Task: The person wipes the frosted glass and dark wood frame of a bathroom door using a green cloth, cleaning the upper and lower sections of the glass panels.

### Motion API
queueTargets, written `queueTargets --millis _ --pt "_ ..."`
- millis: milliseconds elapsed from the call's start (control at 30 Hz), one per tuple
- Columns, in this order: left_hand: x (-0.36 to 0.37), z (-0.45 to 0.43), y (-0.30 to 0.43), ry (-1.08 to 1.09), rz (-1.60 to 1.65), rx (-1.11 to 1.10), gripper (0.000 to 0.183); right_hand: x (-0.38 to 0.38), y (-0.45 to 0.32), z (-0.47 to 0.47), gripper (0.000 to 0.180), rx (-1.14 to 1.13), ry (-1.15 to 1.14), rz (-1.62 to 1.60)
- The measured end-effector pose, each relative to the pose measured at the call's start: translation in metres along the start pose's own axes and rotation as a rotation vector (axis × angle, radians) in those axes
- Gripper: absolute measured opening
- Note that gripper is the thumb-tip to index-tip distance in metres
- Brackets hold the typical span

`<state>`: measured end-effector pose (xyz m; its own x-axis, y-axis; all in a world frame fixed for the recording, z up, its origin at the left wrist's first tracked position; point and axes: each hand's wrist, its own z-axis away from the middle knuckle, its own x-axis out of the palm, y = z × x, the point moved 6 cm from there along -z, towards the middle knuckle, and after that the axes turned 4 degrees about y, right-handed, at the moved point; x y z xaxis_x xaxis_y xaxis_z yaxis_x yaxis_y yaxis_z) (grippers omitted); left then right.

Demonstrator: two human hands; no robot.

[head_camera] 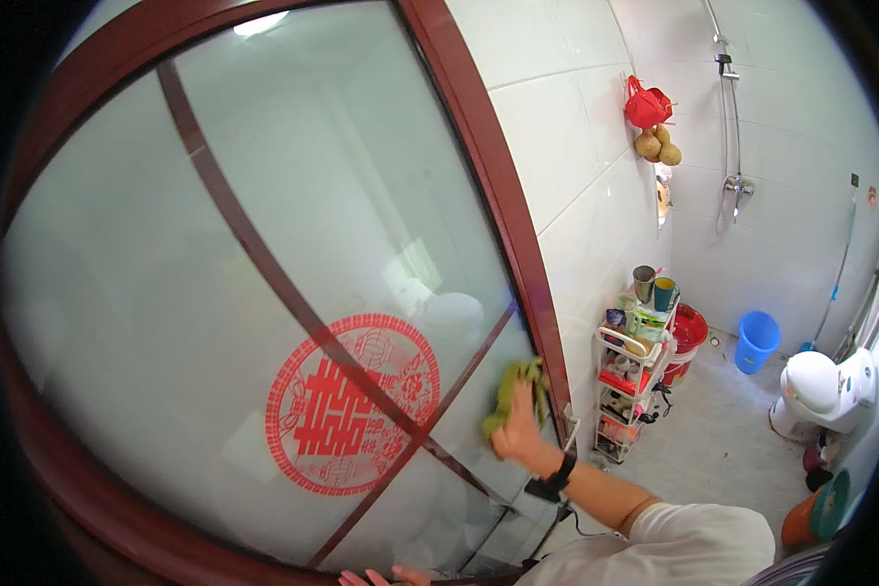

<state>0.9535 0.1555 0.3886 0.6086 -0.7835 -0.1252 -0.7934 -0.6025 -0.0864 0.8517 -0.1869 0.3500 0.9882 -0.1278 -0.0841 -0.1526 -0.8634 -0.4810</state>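
My right hand [518, 432], with a black band on its wrist, presses a green cloth [514, 392] against the frosted glass pane [322, 183] of a door, beside the dark red door frame [513, 242]. A round red paper-cut decoration [351, 404] is on the glass, left of the cloth. At the bottom edge of the view, the fingers of my left hand [384, 577] show near the lower door frame; the rest of that hand is cut off, so what it touches is unclear.
A white door handle [571, 431] is just right of the cloth. Beyond stand a tiered white trolley [630, 395] full of toiletries, a red basin [688, 328], a blue bucket [758, 340], a toilet [813, 384] and an orange bin [802, 518]. A shower mixer [737, 184] is on the tiled wall.
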Motion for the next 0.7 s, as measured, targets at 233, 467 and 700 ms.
queueTargets --millis 233,467,700 --pt "0.003 -0.011 0.021 -0.087 -0.195 -0.043 0.05 -0.071 -0.017 -0.229 0.068 -0.271 0.13 0.095" --pt "0.01 -0.025 0.028 -0.058 -0.209 -0.055 0.047 -0.08 -0.059 -0.358 0.061 -0.532 0.26 0.075" --pt "0.004 -0.006 0.005 0.018 -0.183 -0.087 0.047 -0.065 -0.011 -0.265 0.065 -0.308 0.199 0.04"
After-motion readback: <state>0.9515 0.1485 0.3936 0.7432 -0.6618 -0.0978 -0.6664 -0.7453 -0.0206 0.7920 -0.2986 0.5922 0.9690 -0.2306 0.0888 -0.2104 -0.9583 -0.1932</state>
